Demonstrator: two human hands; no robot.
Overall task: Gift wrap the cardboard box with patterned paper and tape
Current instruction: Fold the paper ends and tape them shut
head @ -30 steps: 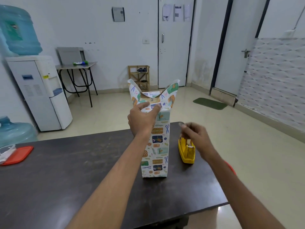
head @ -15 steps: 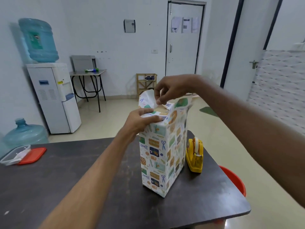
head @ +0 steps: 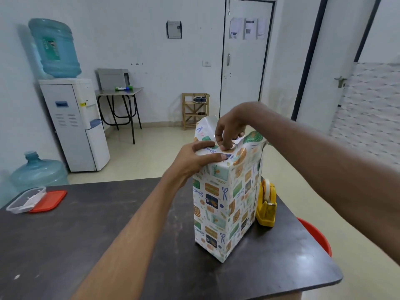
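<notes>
The tall cardboard box (head: 225, 204), covered in patterned paper, stands upright on the dark table (head: 86, 245). Its top end is open, with paper flaps sticking up on the far side and the right. My left hand (head: 190, 161) grips the box's near top edge and holds a folded flap down, thumb along the front. My right hand (head: 231, 128) reaches in from above with fingertips pinched on a small clear piece of tape, pressing it down onto the folded flap. A yellow tape dispenser (head: 266, 206) sits just right of the box.
A clear plastic container (head: 26, 200) and its red lid (head: 49, 201) lie at the table's left edge. A red bucket (head: 318, 237) stands on the floor beyond the right edge. A water dispenser (head: 75, 124) and a spare bottle (head: 36, 172) stand at the left wall.
My right hand left the tape dispenser, rose to the top of the box and came down onto the folded flap. My left hand kept its hold on the top edge.
</notes>
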